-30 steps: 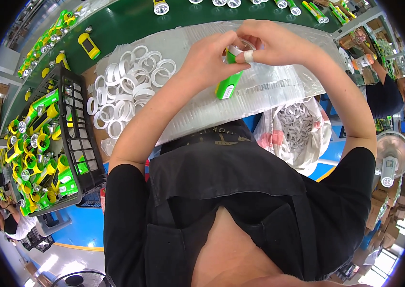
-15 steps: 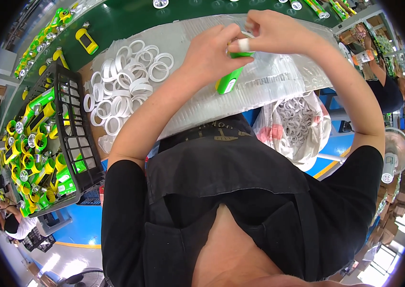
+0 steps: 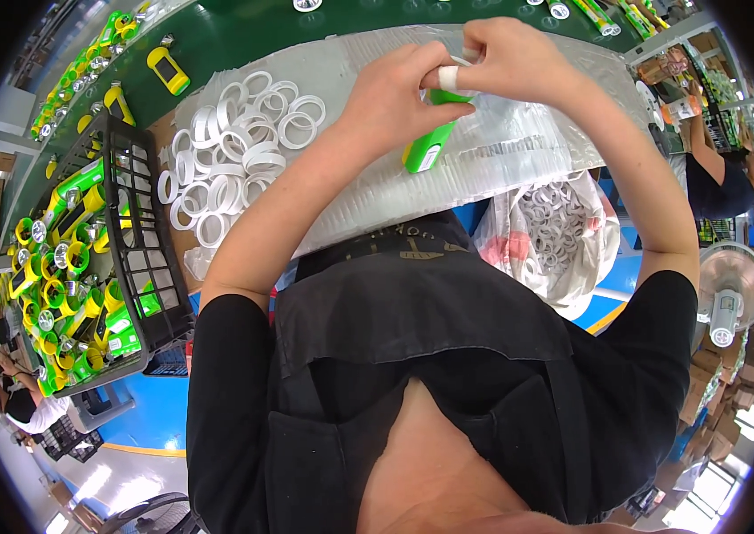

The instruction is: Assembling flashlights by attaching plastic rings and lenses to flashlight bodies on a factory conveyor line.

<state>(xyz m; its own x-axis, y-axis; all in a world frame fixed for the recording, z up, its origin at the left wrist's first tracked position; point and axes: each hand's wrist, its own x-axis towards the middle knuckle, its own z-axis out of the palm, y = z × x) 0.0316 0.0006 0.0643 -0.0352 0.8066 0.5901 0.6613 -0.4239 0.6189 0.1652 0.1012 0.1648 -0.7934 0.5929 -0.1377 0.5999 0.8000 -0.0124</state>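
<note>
Above the sheet-covered work surface, my left hand (image 3: 395,96) is closed round a green flashlight (image 3: 430,149), its lower end slanting down toward me. My right hand (image 3: 519,64) is closed over the flashlight's far end, with fingers bent and a white wrap round one finger. A sliver of white rim shows between the two hands; the fingers hide most of that end. Left of my left hand lies a loose pile of white plastic rings (image 3: 234,151).
At left stands a black crate (image 3: 141,240) full of yellow-green flashlights. A white sack (image 3: 564,236) of rings hangs below the table edge. Another flashlight (image 3: 168,71) lies on the green belt (image 3: 225,40). A fan (image 3: 728,294) and a co-worker (image 3: 724,182) are at right.
My right hand has settled lower and closer onto the flashlight's far end, its fingers less blurred. My right elbow has drawn inward. My left hand keeps its hold on the flashlight.
</note>
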